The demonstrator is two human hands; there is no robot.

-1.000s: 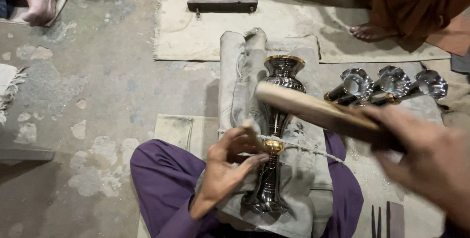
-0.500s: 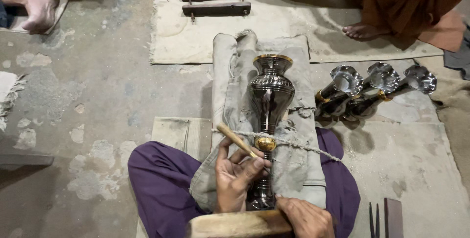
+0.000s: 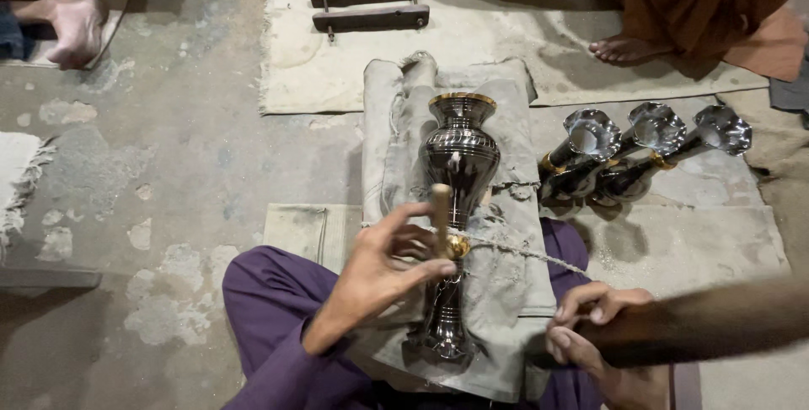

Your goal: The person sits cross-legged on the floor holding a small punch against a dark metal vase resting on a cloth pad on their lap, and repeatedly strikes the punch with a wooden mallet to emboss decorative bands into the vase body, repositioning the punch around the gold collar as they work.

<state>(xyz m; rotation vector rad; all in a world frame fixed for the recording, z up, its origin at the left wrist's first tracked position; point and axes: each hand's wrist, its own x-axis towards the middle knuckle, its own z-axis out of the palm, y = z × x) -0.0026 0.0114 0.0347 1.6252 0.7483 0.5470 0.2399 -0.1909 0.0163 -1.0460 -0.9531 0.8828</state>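
Note:
A dark polished metal vase (image 3: 458, 166) with a gold rim lies on a grey padded cloth (image 3: 514, 233) across my lap. A cord (image 3: 522, 251) runs over its narrow neck, where a brass band (image 3: 458, 246) shows. My left hand (image 3: 383, 271) pinches a small wooden stick (image 3: 441, 208) upright against that neck. My right hand (image 3: 590, 326) grips a long dark wooden mallet (image 3: 716, 321) low at the right, beside the cloth.
Three more shiny vases (image 3: 640, 153) lie side by side to the right. Two wooden bars (image 3: 368, 4) rest on a mat at the top. Another person's bare foot (image 3: 628, 48) is at the upper right, someone's foot (image 3: 72, 26) at the upper left.
My right hand swung the wooden mallet from above the vase down toward me, then out to the lower right. The stick in my left hand has turned upright.

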